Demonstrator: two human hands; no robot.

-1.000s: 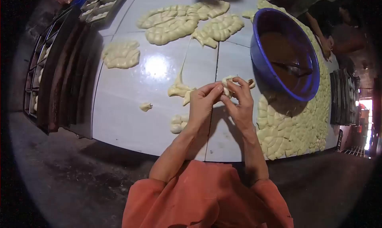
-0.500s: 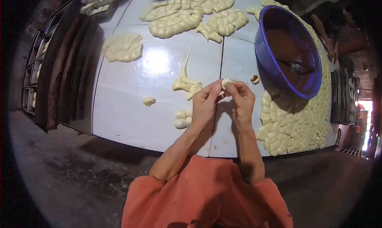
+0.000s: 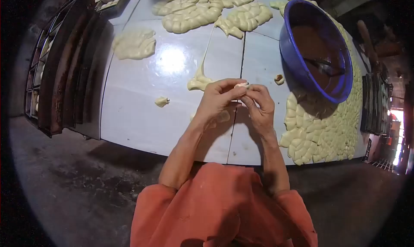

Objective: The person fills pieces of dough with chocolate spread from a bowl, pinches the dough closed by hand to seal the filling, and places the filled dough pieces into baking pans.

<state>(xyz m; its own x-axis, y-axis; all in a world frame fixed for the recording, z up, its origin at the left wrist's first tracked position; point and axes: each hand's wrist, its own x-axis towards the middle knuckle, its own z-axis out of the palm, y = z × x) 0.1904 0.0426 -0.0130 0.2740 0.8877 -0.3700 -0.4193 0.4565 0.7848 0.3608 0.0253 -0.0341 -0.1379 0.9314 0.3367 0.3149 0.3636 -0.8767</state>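
Note:
A small piece of pale dough is pinched between the fingertips of both hands above the white table. My left hand closes on it from the left, and my right hand grips its other side. Fingers cover most of the piece. Beneath my left hand, small dough balls lie partly hidden on the table. Just beyond it sits a stretched dough lump with a thin strand running away from me. To the right of my right hand lies a small dough piece with brown filling.
A purple basin with brown filling and a dark utensil stands at right on a wide spread of dough pieces. Dough slabs lie at the far side, another at left. A dough scrap is nearer. Dark trays stand left.
Both hands have turned and drawn closer together around the dough piece. My left hand now reaches over more of it and covers part of the stretched lump and small balls.

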